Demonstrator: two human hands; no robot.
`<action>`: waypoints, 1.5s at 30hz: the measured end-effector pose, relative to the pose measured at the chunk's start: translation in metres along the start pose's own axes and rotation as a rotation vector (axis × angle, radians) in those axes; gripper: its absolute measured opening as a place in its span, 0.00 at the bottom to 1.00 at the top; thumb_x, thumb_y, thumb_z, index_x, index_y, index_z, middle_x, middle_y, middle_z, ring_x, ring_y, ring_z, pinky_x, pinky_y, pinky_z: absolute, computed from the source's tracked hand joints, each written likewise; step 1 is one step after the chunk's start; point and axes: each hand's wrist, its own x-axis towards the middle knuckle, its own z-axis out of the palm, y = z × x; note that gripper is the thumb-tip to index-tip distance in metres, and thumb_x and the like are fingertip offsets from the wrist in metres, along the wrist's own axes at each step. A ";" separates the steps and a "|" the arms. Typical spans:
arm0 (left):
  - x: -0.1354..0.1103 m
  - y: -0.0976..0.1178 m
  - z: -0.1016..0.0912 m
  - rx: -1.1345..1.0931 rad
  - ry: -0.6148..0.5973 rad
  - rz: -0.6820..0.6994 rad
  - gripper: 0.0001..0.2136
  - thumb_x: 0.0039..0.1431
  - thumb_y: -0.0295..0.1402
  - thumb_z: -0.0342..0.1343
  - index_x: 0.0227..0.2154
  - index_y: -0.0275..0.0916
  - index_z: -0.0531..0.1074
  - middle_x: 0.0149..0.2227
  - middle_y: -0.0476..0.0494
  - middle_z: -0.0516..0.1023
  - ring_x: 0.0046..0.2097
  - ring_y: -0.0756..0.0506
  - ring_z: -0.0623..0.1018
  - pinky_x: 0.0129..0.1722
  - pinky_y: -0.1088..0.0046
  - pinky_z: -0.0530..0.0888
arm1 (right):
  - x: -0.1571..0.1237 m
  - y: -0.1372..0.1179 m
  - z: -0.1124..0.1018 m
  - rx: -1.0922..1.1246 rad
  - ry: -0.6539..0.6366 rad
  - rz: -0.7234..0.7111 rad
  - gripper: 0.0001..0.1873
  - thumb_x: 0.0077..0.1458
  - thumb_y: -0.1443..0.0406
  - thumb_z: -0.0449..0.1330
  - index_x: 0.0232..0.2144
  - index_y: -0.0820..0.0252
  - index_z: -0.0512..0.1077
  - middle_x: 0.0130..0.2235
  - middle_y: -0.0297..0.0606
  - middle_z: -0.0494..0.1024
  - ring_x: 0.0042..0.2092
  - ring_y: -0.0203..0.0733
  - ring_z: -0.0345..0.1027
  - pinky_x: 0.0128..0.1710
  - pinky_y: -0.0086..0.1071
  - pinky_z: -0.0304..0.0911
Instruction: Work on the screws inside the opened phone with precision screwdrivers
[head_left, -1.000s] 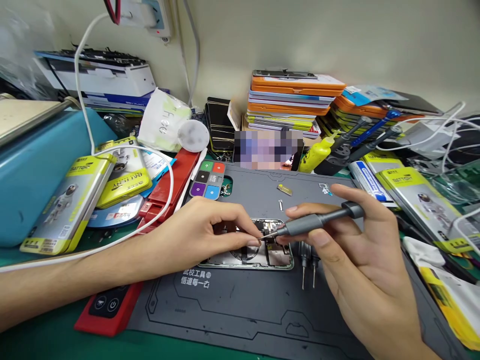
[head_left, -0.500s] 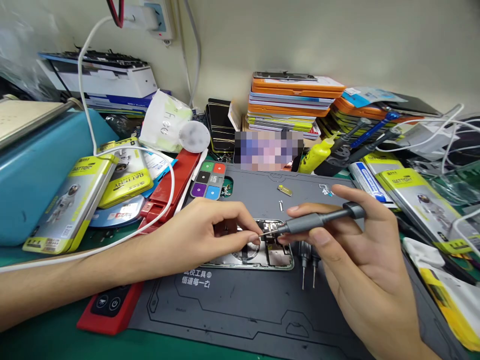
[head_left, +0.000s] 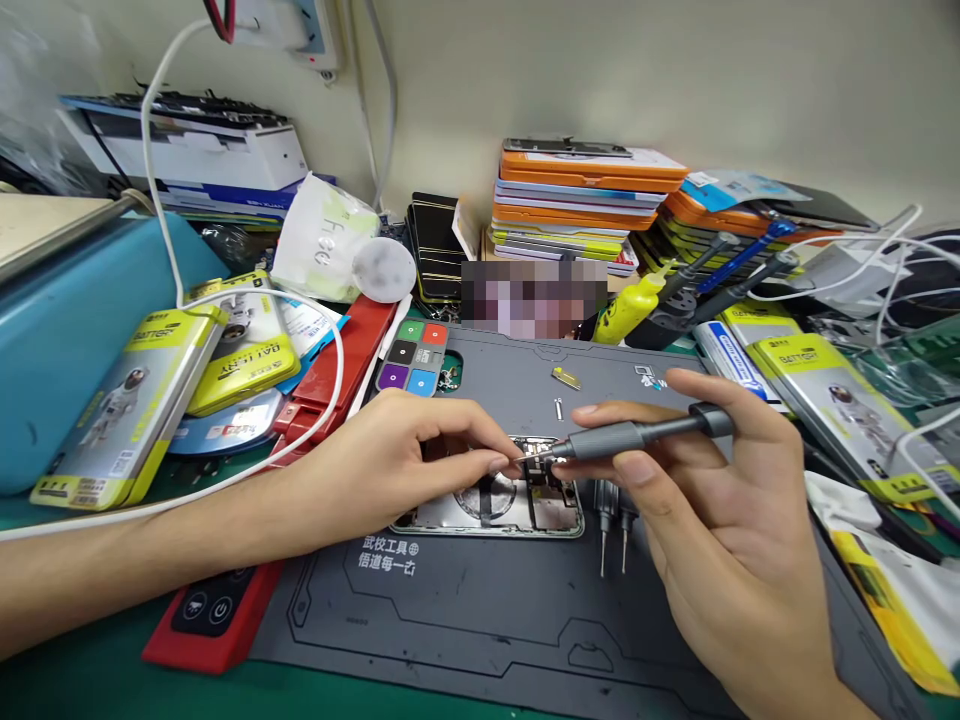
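Note:
My right hand (head_left: 739, 520) grips a dark grey precision screwdriver (head_left: 611, 440), held nearly level with its thin tip pointing left. My left hand (head_left: 409, 445) has thumb and forefinger pinched together right at that tip; anything small between them is hidden. Both hands are above an opened phone (head_left: 450, 515), which lies on the grey work mat (head_left: 465, 610) with its inner parts exposed. My left hand covers part of it. Two more screwdrivers (head_left: 604, 530) lie beside the phone, under my right hand. Behind it are a small metal piece (head_left: 558, 409) and a yellowish part (head_left: 566, 378).
A red device (head_left: 199, 640) borders the mat on the left, with a white cable (head_left: 339, 380) looping over it. Battery packs (head_left: 131, 410) lie on both sides. Stacked boxes (head_left: 581, 195), a blurred-out screen (head_left: 532, 300) and a yellow bottle (head_left: 632, 305) stand behind.
The view has shifted slightly. The screwdriver stays in my right hand, its tip still at my left fingertips, and both hands keep almost the same pose.

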 end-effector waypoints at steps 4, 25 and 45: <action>0.000 0.001 0.000 -0.006 -0.006 -0.011 0.07 0.72 0.31 0.59 0.45 0.44 0.82 0.41 0.58 0.85 0.35 0.59 0.79 0.36 0.88 0.72 | -0.001 -0.001 0.000 -0.001 -0.004 0.002 0.18 0.72 0.66 0.59 0.59 0.47 0.62 0.50 0.39 0.82 0.45 0.39 0.83 0.45 0.27 0.82; 0.000 -0.002 0.001 -0.083 -0.041 0.037 0.07 0.71 0.32 0.60 0.44 0.43 0.83 0.43 0.57 0.86 0.38 0.58 0.82 0.40 0.90 0.75 | 0.005 0.002 -0.006 0.198 -0.065 0.177 0.22 0.71 0.66 0.60 0.63 0.45 0.63 0.50 0.39 0.82 0.42 0.37 0.82 0.46 0.28 0.81; 0.000 0.001 -0.001 -0.080 -0.077 0.001 0.07 0.72 0.34 0.60 0.44 0.43 0.84 0.43 0.56 0.86 0.41 0.56 0.83 0.42 0.88 0.76 | 0.006 0.002 -0.006 0.217 -0.103 0.150 0.23 0.71 0.68 0.58 0.64 0.48 0.62 0.49 0.40 0.83 0.41 0.38 0.83 0.44 0.30 0.82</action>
